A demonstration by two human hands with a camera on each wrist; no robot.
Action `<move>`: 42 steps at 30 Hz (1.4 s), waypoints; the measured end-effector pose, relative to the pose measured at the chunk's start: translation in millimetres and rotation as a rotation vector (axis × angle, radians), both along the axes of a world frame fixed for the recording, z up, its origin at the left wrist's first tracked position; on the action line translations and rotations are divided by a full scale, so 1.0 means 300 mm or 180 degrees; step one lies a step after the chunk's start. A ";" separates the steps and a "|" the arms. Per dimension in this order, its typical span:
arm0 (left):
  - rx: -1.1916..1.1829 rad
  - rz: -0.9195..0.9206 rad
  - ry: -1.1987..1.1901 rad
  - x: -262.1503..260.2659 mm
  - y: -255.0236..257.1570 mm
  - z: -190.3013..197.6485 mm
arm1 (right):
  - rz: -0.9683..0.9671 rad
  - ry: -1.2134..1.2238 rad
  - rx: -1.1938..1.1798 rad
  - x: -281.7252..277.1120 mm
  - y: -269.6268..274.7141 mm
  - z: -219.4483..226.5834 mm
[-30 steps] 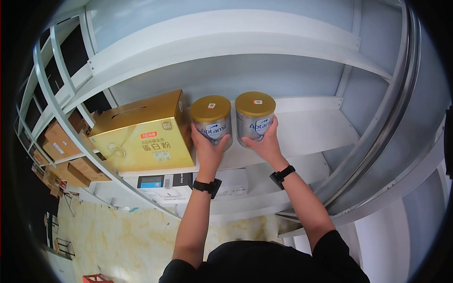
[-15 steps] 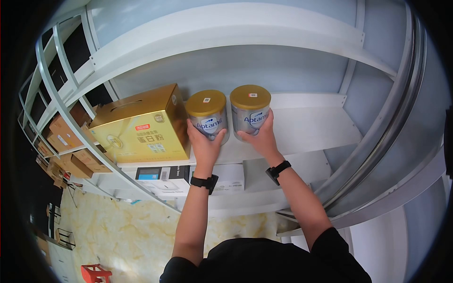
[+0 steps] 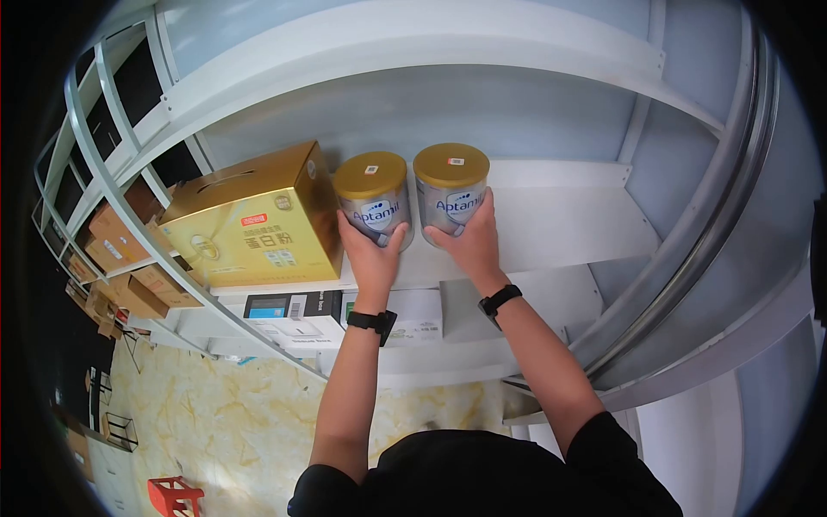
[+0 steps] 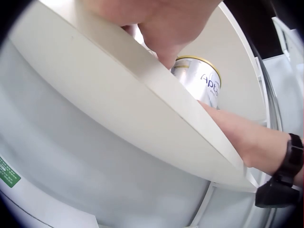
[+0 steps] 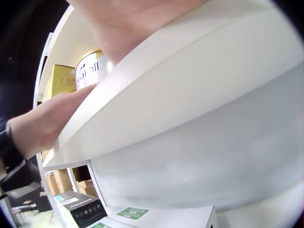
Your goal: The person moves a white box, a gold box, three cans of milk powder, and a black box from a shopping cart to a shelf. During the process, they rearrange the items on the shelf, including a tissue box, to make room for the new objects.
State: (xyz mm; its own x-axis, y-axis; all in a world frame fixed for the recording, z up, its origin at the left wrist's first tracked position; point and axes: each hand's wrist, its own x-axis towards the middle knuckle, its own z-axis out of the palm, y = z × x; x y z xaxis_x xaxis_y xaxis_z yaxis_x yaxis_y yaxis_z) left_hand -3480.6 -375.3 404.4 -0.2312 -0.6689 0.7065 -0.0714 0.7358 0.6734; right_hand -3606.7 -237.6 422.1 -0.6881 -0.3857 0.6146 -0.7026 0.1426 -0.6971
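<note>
Only the view has shifted; left hand grips one can, right hand another can, on the shelf (gold box alongside); positioning seems underway; next move calls for even grips.

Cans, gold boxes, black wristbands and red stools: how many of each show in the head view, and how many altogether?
Cans: 2, one in the left hand, one in the right hand
Gold box: 1
Black wristbands: 2
Red stool: 1
Total: 6
</note>
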 end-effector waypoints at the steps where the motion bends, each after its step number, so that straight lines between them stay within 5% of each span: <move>1: 0.0026 -0.0014 0.0033 -0.001 0.002 0.000 | -0.0008 -0.0001 0.0002 0.004 0.003 -0.002; 32: -0.0194 0.0182 -0.0361 0.028 0.040 0.014 | -0.0213 0.0230 0.0030 0.029 0.029 -0.016; 37: -0.0603 -0.0044 -0.0393 0.174 0.216 -0.072 | -0.0409 0.0870 -0.0274 0.088 0.112 -0.084; 42: -0.0083 -0.0930 -0.1305 0.483 0.358 -0.479 | 0.0701 0.0979 -0.0411 0.225 0.224 -0.301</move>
